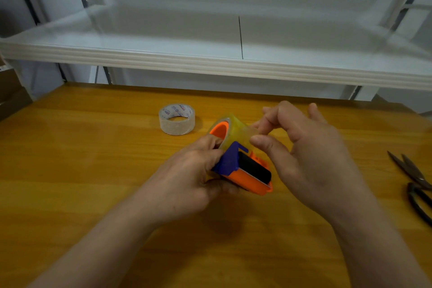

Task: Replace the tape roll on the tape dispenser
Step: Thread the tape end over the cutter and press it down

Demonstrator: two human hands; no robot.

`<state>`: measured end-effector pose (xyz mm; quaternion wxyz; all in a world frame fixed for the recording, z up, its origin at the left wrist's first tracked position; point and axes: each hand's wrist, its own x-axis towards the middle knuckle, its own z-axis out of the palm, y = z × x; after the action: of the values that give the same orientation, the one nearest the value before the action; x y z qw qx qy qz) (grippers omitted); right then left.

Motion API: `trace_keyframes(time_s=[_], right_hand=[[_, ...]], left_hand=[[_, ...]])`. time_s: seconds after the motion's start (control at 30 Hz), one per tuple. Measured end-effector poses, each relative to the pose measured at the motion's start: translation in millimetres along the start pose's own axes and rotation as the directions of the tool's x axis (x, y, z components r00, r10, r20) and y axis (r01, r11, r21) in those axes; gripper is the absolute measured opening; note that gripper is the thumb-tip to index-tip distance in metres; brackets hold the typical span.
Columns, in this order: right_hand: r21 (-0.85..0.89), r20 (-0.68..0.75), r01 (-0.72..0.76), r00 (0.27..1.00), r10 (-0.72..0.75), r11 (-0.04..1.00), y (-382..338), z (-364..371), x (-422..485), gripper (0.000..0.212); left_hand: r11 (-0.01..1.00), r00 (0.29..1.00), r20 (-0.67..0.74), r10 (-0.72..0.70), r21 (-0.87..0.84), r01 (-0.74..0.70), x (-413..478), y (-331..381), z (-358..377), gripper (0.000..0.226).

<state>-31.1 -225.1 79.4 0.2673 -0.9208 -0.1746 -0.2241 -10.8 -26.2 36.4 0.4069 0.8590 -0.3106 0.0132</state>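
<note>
An orange tape dispenser [251, 182] with a blue flap and a black roller is held a little above the wooden table, gripped from the left by my left hand [194, 175]. A yellowish clear tape roll [236, 130] sits on its orange hub. My right hand [311, 154] pinches the loose tape end between thumb and forefinger just right of that roll. A second roll of clear tape [177, 119], with a printed cardboard core, lies flat on the table behind and to the left.
Black scissors [415, 184] lie at the table's right edge. A white shelf [210, 63] overhangs the far edge of the wooden table [93, 170]. Cardboard boxes stand at the far left.
</note>
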Motion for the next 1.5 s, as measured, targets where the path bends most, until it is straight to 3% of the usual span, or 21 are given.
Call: trace_keyframes(time_s=[0.17,0.27,0.5,0.6,0.8,0.9,1.17,1.43,1.5], right_hand=[[-0.036,-0.197,-0.054,0.979,0.046,0.998,2.8,-4.4,1.0,0.014],[-0.131,-0.161,0.051,0.984,-0.072,0.99,-7.8,1.2,-3.4,0.011],[-0.144,-0.234,0.057,0.968,-0.09,0.988,-7.7,-5.9,-4.5,0.008],[-0.09,-0.271,-0.002,0.962,-0.022,0.996,-4.6,-9.8,-5.0,0.008],[0.058,-0.237,-0.052,0.969,0.065,0.997,1.3,-10.1,-6.2,0.01],[0.063,-0.18,-0.103,0.977,0.113,0.993,4.3,-10.1,-5.8,0.027],[0.034,-0.182,-0.06,0.981,0.065,0.998,4.9,-1.7,-6.3,0.008],[0.075,-0.303,-0.027,0.952,0.049,0.997,-1.0,4.7,-7.5,0.013],[0.063,-0.303,-0.029,0.952,0.047,0.998,-4.0,5.6,-6.9,0.019]], left_hand=[[1.0,1.0,0.021,0.011,-0.006,-0.011,2.4,3.9,4.1,0.024],[0.999,0.999,0.015,-0.042,0.02,0.042,1.0,-5.3,0.3,0.022],[0.999,0.999,0.037,-0.036,-0.021,0.037,0.4,-6.7,-1.0,0.022],[0.999,0.999,0.041,-0.035,-0.032,0.036,1.1,-2.9,-2.7,0.029],[0.996,0.996,0.074,-0.047,-0.074,0.053,0.2,-3.7,-1.5,0.017],[0.997,0.996,0.074,-0.057,-0.038,0.06,0.2,-6.0,-1.7,0.018],[0.986,0.992,0.01,-0.122,-0.111,0.122,1.4,-3.9,4.0,0.03],[0.993,0.995,-0.053,-0.082,-0.086,0.077,2.8,-5.7,3.8,0.022],[0.998,0.992,-0.1,-0.07,-0.011,0.07,3.5,-8.1,4.4,0.027]])
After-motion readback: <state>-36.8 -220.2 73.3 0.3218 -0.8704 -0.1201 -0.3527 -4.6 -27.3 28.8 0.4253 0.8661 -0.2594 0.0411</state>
